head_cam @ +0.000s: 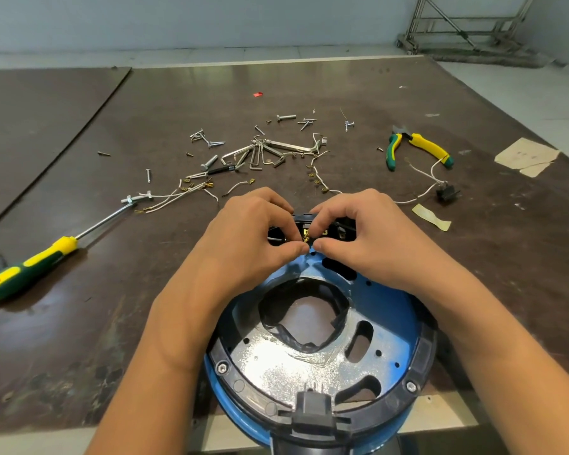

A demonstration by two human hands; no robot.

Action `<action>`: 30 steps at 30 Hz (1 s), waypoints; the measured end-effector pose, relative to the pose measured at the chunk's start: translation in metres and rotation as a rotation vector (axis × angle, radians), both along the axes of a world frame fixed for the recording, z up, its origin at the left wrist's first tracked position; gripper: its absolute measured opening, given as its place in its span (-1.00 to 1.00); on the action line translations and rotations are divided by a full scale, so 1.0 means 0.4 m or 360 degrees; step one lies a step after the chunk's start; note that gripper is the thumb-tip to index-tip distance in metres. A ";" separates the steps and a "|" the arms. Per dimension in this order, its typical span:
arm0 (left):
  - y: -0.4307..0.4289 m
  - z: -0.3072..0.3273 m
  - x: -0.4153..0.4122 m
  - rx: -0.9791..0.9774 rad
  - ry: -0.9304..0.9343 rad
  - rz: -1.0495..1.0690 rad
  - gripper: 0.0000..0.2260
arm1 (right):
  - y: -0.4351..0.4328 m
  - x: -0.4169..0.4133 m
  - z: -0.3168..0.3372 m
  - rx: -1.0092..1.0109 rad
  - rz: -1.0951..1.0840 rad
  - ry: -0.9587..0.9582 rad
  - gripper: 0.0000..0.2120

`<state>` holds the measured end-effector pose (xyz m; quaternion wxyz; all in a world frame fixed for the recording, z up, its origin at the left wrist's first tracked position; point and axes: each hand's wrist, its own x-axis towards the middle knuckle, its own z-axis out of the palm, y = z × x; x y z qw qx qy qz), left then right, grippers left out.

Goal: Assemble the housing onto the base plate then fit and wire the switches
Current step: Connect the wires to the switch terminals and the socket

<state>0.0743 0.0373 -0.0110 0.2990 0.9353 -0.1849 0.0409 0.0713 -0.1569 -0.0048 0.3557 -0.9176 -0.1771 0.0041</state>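
A round blue base plate [385, 310] with a black housing ring [421, 366] stands at the table's near edge. At its far side sits a black switch block with brass terminals [322, 232], partly hidden by my fingers. My left hand [243, 238] and my right hand [358, 238] meet there, thumbs and fingertips pinched at the terminals. What each pinches is too small to tell. A second black switch [447, 192] with white wires lies loose on the table to the right.
A green-yellow screwdriver [30, 270] lies at the left, pliers [418, 147] at the far right. Screws, bolts, hex keys [260, 152] and loose white wires with brass lugs [178, 192] are scattered beyond my hands. Tape scraps [431, 216] lie at the right.
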 end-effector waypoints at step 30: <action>-0.001 0.005 -0.004 -0.0068 0.0016 -0.0024 -0.93 | 0.021 0.013 -0.020 -0.0334 -0.0033 -0.0221 -0.62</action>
